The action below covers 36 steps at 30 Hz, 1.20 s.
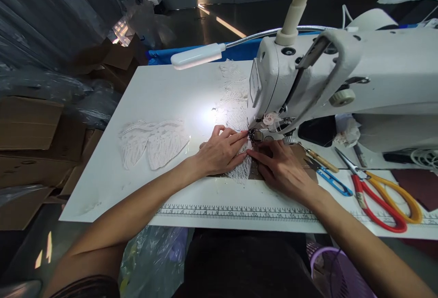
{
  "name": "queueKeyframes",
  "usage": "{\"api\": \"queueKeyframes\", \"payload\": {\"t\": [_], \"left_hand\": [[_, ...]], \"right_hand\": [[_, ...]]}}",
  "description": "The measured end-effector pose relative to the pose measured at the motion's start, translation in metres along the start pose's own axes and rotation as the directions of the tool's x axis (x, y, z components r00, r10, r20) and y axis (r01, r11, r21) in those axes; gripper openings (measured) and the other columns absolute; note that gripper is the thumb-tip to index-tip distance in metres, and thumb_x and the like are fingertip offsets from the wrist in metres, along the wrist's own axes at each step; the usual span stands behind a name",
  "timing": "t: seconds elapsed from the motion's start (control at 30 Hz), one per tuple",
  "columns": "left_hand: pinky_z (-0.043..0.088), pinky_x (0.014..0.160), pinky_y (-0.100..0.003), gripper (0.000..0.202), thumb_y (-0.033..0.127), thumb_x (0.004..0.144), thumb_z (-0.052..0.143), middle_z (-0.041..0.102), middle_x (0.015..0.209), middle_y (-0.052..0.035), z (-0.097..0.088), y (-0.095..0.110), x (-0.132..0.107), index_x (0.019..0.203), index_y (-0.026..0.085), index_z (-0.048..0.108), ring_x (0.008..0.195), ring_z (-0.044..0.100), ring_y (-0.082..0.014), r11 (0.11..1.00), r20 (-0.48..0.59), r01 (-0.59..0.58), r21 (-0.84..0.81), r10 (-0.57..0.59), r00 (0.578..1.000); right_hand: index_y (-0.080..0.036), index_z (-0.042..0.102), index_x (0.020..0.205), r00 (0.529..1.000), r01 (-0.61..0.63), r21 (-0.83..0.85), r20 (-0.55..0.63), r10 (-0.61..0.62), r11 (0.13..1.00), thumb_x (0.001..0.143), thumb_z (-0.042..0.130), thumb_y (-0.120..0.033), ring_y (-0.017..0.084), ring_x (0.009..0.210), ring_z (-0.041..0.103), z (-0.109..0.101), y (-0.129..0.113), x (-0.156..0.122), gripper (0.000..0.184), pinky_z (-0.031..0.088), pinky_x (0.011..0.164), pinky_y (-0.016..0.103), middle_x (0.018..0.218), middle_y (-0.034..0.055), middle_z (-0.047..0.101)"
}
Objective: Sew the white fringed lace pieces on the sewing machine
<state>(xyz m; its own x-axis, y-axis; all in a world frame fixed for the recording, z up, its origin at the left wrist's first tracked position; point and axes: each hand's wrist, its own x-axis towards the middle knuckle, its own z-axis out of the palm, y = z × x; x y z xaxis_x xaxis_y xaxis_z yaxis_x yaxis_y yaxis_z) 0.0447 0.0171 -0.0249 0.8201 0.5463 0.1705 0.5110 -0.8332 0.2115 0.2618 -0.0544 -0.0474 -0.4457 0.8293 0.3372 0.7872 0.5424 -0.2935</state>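
Lying flat with its fingers stretched toward the needle area, the left hand (221,154) rested on a white lace strip (236,101) and gripped nothing. The right hand (282,170) was just right of it, its index fingertip at the strip's right edge and its other fingers curled; whether it pinched anything could not be told. The strip ran from the far part of the white table (102,184) to the near side of the hands, passing beside the head of the sewing machine (383,70), and its near end was fringed. A brown sheet (256,170) showed beneath the hands.

On the left of the table lay a separate lace piece (167,149) with two rounded lobes, well apart from the hands. A white lamp (198,56) on a bendable metal neck lit the far middle. To the right of the right hand were a wooden-handled tool (323,160), a blue cutter (333,181) and scissors (361,190) with red and orange loops. A printed ruler (236,213) ran along the near edge. Cardboard boxes (30,124) stood at the far left, beyond the table.
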Motion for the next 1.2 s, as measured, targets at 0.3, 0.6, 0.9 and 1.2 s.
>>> {"api": "queueKeyframes", "payload": {"t": [0.3,0.6,0.9,1.2], "left_hand": [[0.027,0.104,-0.054,0.037,0.036,0.097,0.048,0.051,0.146,-0.0104,0.008,0.0,-0.001,0.129,0.02,0.056,0.12,0.051,-0.03,0.993,-0.056,0.056,-0.1,-0.062,0.997],[0.026,0.107,-0.056,0.036,0.034,0.099,0.044,0.056,0.14,-0.0128,0.013,0.003,-0.004,0.127,0.015,0.056,0.123,0.051,-0.0293,1.0,-0.15,0.007,0.0,-0.007,0.989],[0.038,0.094,-0.045,0.022,0.024,0.097,0.048,0.073,0.11,-0.0051,0.016,0.004,-0.002,0.105,0.016,0.067,0.087,0.064,-0.0189,0.991,-0.278,-0.112,0.07,0.127,0.952],[0.041,0.09,-0.049,0.031,0.031,0.095,0.048,0.066,0.126,-0.0109,0.009,0.0,-0.003,0.113,0.016,0.068,0.1,0.062,-0.0265,0.996,-0.18,-0.079,0.045,0.086,0.98]], "right_hand": [[-0.022,0.064,0.127,1.0,-0.006,0.084,-0.015,0.007,0.996,0.092,0.052,-0.018,0.032,0.109,0.051,0.001,0.005,-0.002,0.037,0.049,0.091,0.052,0.117,0.015,0.057],[-0.021,0.066,0.126,1.0,0.001,0.059,-0.021,0.0,0.998,0.093,0.05,-0.019,0.033,0.109,0.052,0.002,0.005,-0.003,0.036,0.05,0.087,0.05,0.118,0.0155,0.057],[-0.019,0.066,0.125,1.0,0.015,0.012,-0.003,-0.015,1.0,0.093,0.05,-0.019,0.033,0.104,0.053,-0.001,0.003,-0.001,0.036,0.051,0.084,0.052,0.117,0.0168,0.057],[-0.012,0.065,0.126,0.998,0.051,-0.038,-0.019,-0.052,0.998,0.094,0.049,-0.019,0.033,0.101,0.054,-0.003,0.003,0.007,0.036,0.054,0.083,0.05,0.108,0.0188,0.056]]}}
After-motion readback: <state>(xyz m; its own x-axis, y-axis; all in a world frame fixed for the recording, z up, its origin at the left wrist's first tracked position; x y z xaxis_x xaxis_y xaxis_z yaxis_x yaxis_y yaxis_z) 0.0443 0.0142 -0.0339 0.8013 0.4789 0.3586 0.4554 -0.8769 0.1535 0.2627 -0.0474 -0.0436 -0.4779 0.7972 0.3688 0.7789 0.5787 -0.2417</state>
